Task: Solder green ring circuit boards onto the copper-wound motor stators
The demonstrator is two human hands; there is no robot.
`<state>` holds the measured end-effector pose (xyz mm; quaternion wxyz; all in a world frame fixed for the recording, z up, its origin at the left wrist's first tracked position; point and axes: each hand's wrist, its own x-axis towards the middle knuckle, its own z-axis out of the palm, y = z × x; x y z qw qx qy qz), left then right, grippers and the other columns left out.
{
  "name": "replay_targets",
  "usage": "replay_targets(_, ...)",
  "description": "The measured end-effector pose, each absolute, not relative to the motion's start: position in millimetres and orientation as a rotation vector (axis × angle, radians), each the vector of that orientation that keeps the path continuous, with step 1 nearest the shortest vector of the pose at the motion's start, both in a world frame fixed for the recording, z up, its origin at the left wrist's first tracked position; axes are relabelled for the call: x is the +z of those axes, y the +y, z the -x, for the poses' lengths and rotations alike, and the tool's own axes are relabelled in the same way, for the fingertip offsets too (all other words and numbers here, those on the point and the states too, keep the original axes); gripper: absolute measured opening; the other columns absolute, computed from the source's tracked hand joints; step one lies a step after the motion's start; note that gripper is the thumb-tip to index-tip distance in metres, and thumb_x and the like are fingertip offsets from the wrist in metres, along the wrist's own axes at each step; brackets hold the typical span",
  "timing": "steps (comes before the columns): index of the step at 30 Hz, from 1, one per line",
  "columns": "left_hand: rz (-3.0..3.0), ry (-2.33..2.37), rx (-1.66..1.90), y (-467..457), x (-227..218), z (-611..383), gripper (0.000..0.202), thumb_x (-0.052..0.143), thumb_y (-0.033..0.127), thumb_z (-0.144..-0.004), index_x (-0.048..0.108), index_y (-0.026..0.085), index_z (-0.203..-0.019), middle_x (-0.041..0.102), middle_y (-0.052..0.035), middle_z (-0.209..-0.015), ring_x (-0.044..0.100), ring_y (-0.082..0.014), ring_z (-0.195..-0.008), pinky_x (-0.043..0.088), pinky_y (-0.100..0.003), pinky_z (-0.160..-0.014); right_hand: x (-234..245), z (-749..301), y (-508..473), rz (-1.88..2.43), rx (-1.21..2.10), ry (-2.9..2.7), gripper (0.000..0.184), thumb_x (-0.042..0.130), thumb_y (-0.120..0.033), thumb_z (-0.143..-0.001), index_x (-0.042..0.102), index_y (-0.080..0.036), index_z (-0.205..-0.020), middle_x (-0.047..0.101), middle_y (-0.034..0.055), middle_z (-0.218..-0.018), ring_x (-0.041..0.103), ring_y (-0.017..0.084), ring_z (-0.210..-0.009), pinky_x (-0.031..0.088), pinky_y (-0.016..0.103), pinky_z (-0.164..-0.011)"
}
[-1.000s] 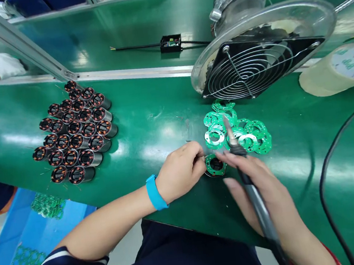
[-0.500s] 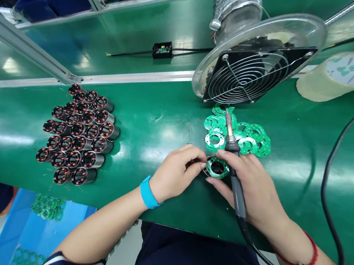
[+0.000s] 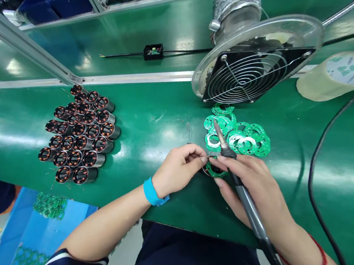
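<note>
A soldering iron (image 3: pixel 249 205) with a dark grey handle lies across my right hand (image 3: pixel 264 186), its metal tip pointing up and left over loose ring boards. My right fingers also reach to a green ring-shaped circuit board (image 3: pixel 214 173) on a motor stator (image 3: pixel 206 171). From the left, my left hand (image 3: pixel 178 169) pinches thumb and forefinger together at that board's upper edge. Whatever is between those fingertips is too small to make out. Both hands partly cover the stator and board. Just beyond them lies a pile of green ring boards (image 3: pixel 257 133).
Several stators (image 3: pixel 79 130) stand grouped on the left of the green bench. A fume extractor fan (image 3: pixel 243 78) hangs above the board pile. At right are a tape roll (image 3: pixel 320 81) and the iron's black cable (image 3: pixel 312 184). A blue tray (image 3: pixel 58 235) holds more boards, lower left.
The soldering iron has tilted, its tip swinging left and its handle end right. My right fingertips have shifted left over the ring board, close to my left fingertips.
</note>
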<state>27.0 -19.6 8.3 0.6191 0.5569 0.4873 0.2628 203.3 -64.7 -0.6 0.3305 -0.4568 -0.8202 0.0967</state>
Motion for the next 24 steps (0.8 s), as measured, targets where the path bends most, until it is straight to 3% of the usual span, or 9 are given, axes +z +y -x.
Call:
replay_targets(4,-1.568,1.165,0.616,-21.7,10.2,-24.0,0.013,0.051,0.01,-0.084,0.057,0.016,-0.073,0.054,0.0023,-0.071,0.049,-0.0102,-0.066,0.039,-0.022,-0.062,0.6,-208.5,-72.8,1.093,0.378,-2.042,0.042,0.054,-0.011,-0.089,0.051,-0.02,-0.13,0.075,0.0036,-0.091,0.067,0.021,-0.085,0.05,0.04,-0.085)
replay_targets(7,-1.777,1.161,0.615,-22.5,9.9,-23.6,0.017,0.05,0.005,-0.083,0.056,0.017,-0.072,0.053,0.0021,-0.071,0.05,-0.011,-0.07,0.04,-0.023,-0.066,0.1,-213.9,-84.6,1.153,0.491,-1.807,0.041,0.057,-0.015,-0.089,0.055,-0.021,-0.13,0.072,0.0038,-0.088,0.067,0.019,-0.076,0.052,0.035,-0.07)
replay_targets(10,-1.819,1.172,0.622,-22.5,8.5,-24.0,0.017,0.051,0.006,-0.085,0.056,0.017,-0.073,0.055,0.0019,-0.071,0.051,-0.0112,-0.069,0.042,-0.023,-0.066,-1.5,-220.4,-96.9,1.195,0.529,-1.659,0.03,0.057,-0.02,-0.089,0.063,-0.022,-0.118,0.068,0.0031,-0.083,0.062,0.017,-0.066,0.049,0.033,-0.059)
replay_targets(13,-1.827,1.194,0.624,-22.1,8.5,-24.2,0.017,0.052,0.006,-0.085,0.058,0.017,-0.073,0.056,0.002,-0.071,0.051,-0.0105,-0.066,0.042,-0.022,-0.065,-3.7,-225.3,-103.7,1.143,0.534,-1.656,0.025,0.056,-0.017,-0.087,0.065,-0.021,-0.11,0.063,0.0027,-0.076,0.058,0.017,-0.063,0.048,0.035,-0.059)
replay_targets(24,-2.063,1.235,0.623,-24.0,12.6,-28.4,0.017,0.054,0.005,-0.085,0.061,0.014,-0.073,0.057,0.0009,-0.07,0.053,-0.0113,-0.067,0.043,-0.023,-0.065,-4.4,-225.9,-100.1,0.994,0.567,-1.73,0.035,0.057,-0.006,-0.082,0.063,-0.015,-0.115,0.063,0.0033,-0.081,0.057,0.015,-0.064,0.047,0.032,-0.06)
